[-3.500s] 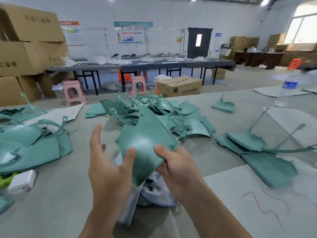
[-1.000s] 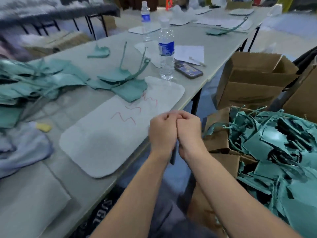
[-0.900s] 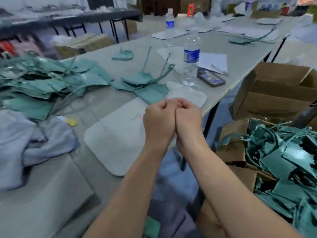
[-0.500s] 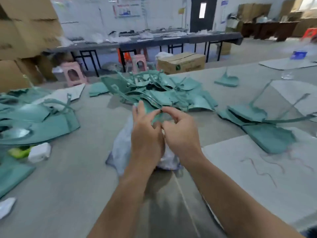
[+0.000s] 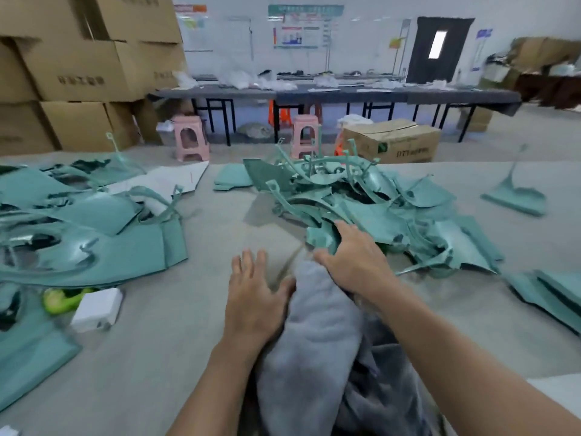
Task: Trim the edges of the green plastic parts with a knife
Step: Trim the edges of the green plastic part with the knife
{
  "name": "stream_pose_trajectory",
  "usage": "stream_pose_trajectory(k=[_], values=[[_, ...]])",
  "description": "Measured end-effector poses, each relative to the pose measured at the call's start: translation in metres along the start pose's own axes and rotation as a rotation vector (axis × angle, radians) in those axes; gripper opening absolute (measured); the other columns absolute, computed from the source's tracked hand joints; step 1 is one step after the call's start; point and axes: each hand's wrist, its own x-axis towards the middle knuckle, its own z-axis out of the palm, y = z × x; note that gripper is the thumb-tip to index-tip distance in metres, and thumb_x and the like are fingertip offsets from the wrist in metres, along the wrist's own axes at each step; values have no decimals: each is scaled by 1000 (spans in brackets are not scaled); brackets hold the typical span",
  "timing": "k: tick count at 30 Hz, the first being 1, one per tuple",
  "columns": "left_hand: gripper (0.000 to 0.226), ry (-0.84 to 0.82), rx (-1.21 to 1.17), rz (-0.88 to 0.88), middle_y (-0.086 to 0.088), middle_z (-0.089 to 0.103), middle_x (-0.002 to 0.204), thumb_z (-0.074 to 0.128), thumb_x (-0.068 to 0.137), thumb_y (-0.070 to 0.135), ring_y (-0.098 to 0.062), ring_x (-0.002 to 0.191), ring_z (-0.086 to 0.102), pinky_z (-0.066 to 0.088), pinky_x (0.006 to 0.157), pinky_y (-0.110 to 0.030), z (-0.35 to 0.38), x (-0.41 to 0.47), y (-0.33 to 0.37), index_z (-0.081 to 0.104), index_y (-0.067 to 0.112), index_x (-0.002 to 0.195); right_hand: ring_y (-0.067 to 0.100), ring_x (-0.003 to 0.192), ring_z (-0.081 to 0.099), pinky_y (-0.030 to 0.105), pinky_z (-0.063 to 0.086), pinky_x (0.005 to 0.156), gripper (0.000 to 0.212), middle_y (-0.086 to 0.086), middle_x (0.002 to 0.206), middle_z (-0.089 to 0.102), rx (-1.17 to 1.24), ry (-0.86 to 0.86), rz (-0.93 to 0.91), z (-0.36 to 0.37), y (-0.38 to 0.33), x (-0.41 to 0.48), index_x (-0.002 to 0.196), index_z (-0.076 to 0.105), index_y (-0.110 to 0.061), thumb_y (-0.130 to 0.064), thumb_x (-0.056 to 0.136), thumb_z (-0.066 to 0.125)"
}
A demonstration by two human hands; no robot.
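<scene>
This is a factory workshop or assembly hall. Heaps of moulded green plastic parts (image 5: pixel 361 199) cover the grey desk (image 5: pixel 188 309) just beyond the right hand's grip (image 5: pixel 352 256), with flatter stacks of green sheets (image 5: pixel 94 240) well to the left of the left hand (image 5: pixel 254 297). Far beyond both stand piled cardboard cartons (image 5: pixel 81 64), a long dark work desk (image 5: pixel 345 96) strewn with plastic bags, pink plastic stools (image 5: pixel 190 138), a taped carton (image 5: pixel 393 143) on the bare concrete floor, and notice posters (image 5: pixel 305 26) on the white wall.
</scene>
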Motion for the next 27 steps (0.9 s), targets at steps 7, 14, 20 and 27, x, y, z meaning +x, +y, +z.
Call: stream_pose_trajectory(k=[7,14,20,27], values=[[56,4,-177,69,5,35,161,49,98,49,-11,153,18,12,126,-37,-8,-2,8,48,26,149,30,125,50,46,37,101,48,6,139,55,-307,128,-21,17,-18,5,145,46,-23,-22,96,43],[43,-185,1,536,13,70,107,46,88,63,-6,104,55,41,105,-36,-11,-54,74,69,33,107,22,54,40,32,28,61,31,-6,56,43,-179,442,62,-31,-16,6,121,64,-25,-13,95,51],[99,-673,211,571,19,24,158,78,71,59,-2,148,16,5,125,-31,-15,-56,76,24,44,151,35,75,60,34,37,64,31,3,75,68,-6,547,103,-41,2,-23,114,69,-27,-20,97,44],[51,-276,141,403,1,65,123,67,76,-1,-19,114,62,47,99,-24,-39,-31,52,66,19,123,29,59,47,32,26,55,20,-7,57,54,110,662,62,-41,44,-62,85,64,-28,-23,94,47]])
